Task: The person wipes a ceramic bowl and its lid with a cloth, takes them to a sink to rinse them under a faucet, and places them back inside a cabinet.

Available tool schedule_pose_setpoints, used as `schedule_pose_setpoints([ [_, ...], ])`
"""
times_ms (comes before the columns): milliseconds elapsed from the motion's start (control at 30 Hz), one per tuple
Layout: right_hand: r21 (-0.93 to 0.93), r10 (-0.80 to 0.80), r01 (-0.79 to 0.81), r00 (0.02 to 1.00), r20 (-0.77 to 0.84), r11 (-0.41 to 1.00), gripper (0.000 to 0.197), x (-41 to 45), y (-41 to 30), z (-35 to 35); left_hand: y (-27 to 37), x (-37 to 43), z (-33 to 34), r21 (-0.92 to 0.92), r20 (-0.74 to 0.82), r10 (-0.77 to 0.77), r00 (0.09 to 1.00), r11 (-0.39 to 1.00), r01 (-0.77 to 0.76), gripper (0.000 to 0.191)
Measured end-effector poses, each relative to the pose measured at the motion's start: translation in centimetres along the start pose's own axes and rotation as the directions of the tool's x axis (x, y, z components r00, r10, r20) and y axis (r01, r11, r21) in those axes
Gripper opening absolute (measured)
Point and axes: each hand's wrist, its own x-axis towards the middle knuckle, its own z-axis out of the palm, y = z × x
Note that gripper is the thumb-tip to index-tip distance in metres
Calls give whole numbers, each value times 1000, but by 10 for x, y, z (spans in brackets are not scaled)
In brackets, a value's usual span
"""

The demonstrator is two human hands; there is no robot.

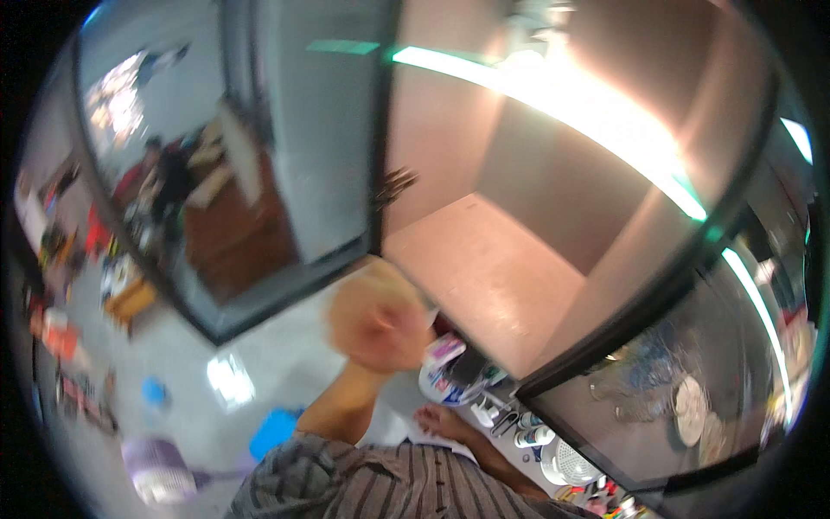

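Observation:
My left hand (381, 318) is raised at the centre, below the corner of a black-framed glass door (331, 162). It is strongly blurred; its fingers and whether anything is in them cannot be made out. My right hand (442, 422) is lower, near my striped shirt, fingers slightly apart and nothing visible in them. In front of me stands a cabinet with a bare pinkish interior floor (496, 279) and bright light inside. Its left door stands open, with a blurred bunch of small metal things (397, 186) at the frame. Another dark-framed glass panel (655, 389) is at the right.
Below the cabinet are a white spray head (484, 412), white bottles (534, 436) and a white perforated basket (574, 462). A purple and white fan (159, 470) and a blue object (275, 433) are at lower left. A person (170, 175) shows blurred in the left glass.

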Motion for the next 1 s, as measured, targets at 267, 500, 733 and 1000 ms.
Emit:
schedule_pose_setpoints([
  [267, -259, -570, 575, 815, 102, 776, 35, 72, -64, 33, -4, -169, -92, 41, 263, -350, 899, 935, 352, 7],
  [500, 5, -156, 221, 674, 722, 975, 31, 49, -90, 145, 96, -231, -233, -466, -34, -953, 303, 283, 838, 44],
  [733, 77, -116, 112, 400, 909, 991, 35, -34, -118, 234, 251, -159, -297, -571, -78, -769, 635, 556, 604, 75],
  [1000, -366, 335, 367, 148, 931, 855, 27, -98, -88, 324, 428, -179, -374, -344, -447, -555, 702, 831, 438, 67],
])
